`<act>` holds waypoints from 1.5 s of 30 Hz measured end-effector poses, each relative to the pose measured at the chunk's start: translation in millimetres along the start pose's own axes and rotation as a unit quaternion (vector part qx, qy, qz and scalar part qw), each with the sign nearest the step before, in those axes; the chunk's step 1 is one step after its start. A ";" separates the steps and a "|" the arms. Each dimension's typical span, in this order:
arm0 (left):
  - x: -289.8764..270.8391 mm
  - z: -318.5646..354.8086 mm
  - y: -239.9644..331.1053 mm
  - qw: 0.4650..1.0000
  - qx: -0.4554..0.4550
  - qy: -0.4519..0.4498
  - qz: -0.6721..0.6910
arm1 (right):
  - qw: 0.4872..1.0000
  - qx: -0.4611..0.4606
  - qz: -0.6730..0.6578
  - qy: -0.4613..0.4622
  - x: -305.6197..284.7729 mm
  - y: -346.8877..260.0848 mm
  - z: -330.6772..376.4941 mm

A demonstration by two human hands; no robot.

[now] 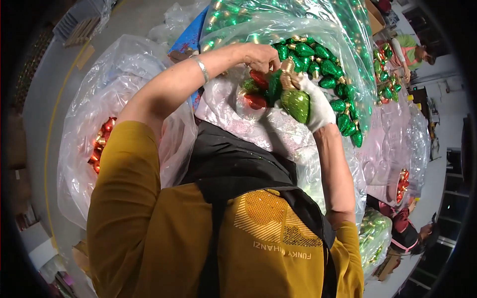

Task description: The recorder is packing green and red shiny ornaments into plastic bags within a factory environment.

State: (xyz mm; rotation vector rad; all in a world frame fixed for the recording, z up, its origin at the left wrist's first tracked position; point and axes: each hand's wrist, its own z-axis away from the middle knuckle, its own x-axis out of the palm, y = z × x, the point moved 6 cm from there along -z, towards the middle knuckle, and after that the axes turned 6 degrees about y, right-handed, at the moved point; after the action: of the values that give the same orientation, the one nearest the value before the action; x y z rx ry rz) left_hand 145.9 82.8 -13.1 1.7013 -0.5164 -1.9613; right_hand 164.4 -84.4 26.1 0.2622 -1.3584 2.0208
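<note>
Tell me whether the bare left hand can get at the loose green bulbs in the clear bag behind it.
Probably yes: the left hand hovers at the open bag's mouth, with green bulbs right beside it and nothing between them.

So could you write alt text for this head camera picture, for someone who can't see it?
Seen from above, a person's bare left hand and white-gloved right hand hold a cluster of green and red bulb-shaped ornaments. Beneath lie clear plastic bags full of green ornaments and red ornaments.
</note>
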 end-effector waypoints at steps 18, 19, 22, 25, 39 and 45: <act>29.2 89.9 39.7 0.967 0.104 0.232 0.000 | 0.865 -0.025 0.498 0.062 8.5 -8.1 -10.8; 25.6 91.9 39.1 0.966 0.102 0.240 -0.002 | 0.819 -0.082 0.565 0.055 10.8 -16.5 -8.2; 20.2 93.0 50.4 0.966 0.095 0.238 -0.018 | 0.962 -0.146 0.224 0.062 -3.7 -26.5 -4.0; 24.2 79.0 57.8 0.973 0.094 0.204 -0.050 | 0.974 -0.199 0.024 0.108 -34.2 -11.6 -19.2; 37.2 75.9 73.3 0.971 0.117 0.195 -0.073 | 0.829 -0.338 0.427 0.131 -34.1 -12.9 0.1; 20.6 73.8 69.7 0.988 0.119 0.096 -0.031 | 0.467 -0.523 0.698 -0.149 1.1 -18.1 21.3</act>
State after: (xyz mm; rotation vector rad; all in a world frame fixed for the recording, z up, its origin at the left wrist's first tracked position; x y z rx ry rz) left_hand 78.9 11.8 21.7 2.0511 -0.6540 -1.8092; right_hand 170.8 -98.6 49.3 -1.6515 -3.3593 1.3587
